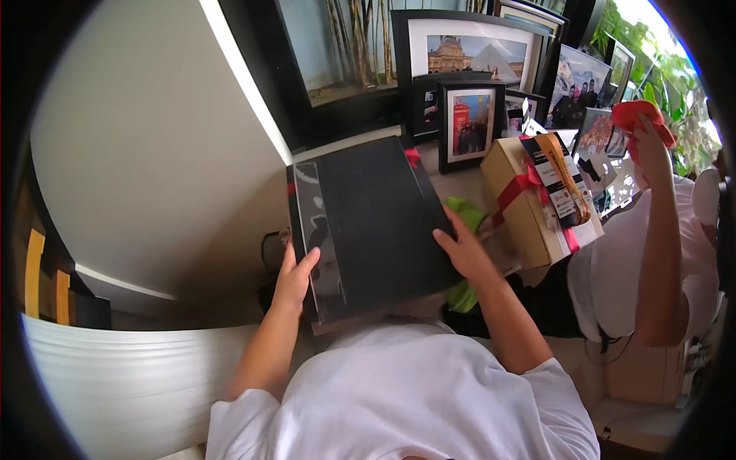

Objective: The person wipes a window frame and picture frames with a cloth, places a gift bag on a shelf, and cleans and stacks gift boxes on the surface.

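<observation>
A large flat black box (376, 222) is held in front of my chest, with a clear plastic strip along its left side and bits of red at its top corners. My left hand (295, 272) grips its left edge, thumb on top. On the right edge, my right hand (464, 249) holds it with the thumb over the upper face. Green cloth (462, 297) shows behind my right hand and forearm; whether the hand touches it I cannot tell. Close on the right stands a tan box (506, 172) with red ribbon and a printed label.
Several framed photos stand at the back, including a small black frame (471, 126) and a wide frame (479, 50). At the right, a person in a white shirt (636, 261) raises a red cloth (642, 123). A pale wall panel (161, 153) rises on the left.
</observation>
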Motion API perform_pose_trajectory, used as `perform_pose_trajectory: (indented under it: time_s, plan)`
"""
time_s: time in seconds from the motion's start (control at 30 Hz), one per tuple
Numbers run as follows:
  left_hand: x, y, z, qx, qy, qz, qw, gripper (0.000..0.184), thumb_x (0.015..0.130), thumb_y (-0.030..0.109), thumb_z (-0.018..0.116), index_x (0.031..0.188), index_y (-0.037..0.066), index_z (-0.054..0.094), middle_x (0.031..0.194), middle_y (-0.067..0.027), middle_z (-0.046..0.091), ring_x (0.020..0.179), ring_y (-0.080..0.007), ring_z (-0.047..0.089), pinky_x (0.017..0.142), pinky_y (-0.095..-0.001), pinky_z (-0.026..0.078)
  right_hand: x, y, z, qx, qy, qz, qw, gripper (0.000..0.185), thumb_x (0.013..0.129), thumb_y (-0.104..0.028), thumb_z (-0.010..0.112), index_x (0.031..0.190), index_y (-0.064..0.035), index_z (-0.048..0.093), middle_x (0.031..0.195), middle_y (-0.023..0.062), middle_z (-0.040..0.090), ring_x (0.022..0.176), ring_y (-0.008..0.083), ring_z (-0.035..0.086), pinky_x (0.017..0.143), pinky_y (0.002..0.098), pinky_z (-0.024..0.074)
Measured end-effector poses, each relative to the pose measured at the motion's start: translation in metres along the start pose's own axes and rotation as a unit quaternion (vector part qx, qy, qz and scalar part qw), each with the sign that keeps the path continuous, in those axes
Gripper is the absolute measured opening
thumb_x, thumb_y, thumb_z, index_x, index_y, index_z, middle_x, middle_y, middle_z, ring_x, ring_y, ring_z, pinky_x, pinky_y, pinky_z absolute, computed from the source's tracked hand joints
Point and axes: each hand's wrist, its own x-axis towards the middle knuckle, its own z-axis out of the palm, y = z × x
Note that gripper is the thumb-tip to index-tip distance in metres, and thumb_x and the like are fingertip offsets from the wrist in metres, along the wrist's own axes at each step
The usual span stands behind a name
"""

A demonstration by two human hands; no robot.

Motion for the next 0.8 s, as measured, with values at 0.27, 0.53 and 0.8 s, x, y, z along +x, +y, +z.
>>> perform_pose_trajectory:
  time_s: [0.27, 0.53, 0.8]
  plan:
    - [-0.022, -0.010, -0.013, 0.001, 0.014, -0.016, 1.000, 0.067, 0.086, 0.011, 0.055, 0.142, 0.006, 0.018, 0.131, -0.0083, 0.041, 0.117, -0.0175, 0.042, 0.099, -0.0313, 0.032, -0.027, -0.008, 0.008, -0.017, -0.008, -0.027, 0.999, 0.052, 0.091, -0.020, 0.051, 0.135, -0.0006, 0.033, 0.133, 0.0161, 0.042, 0.124, 0.0224, 0.038, 0.102, 0.0295, 0.0288]
    - [0.041, 0.052, 0.005, 0.457, 0.057, 0.391, 0.797, 0.058, 0.083, 0.016, 0.060, 0.132, 0.001, 0.035, 0.128, -0.0174, 0.043, 0.118, -0.0295, 0.043, 0.097, -0.0363, 0.036, -0.005, 0.031, -0.019, -0.206, 0.126, -0.141, 0.960, 0.030, 0.089, -0.009, 0.048, 0.119, -0.0048, 0.051, 0.114, 0.0165, 0.055, 0.106, 0.0288, 0.052, 0.089, 0.0338, 0.0418]
    - [0.188, 0.095, 0.089, 0.509, -0.052, 0.207, 0.834, 0.053, 0.085, 0.025, 0.052, 0.134, 0.012, 0.036, 0.089, -0.0151, 0.063, 0.083, -0.0318, 0.060, 0.075, -0.0382, 0.047, 0.007, 0.046, -0.017, -0.267, 0.142, -0.186, 0.935, 0.025, 0.081, -0.008, 0.059, 0.106, -0.0034, 0.057, 0.104, 0.0150, 0.057, 0.095, 0.0293, 0.057, 0.083, 0.0339, 0.0456]
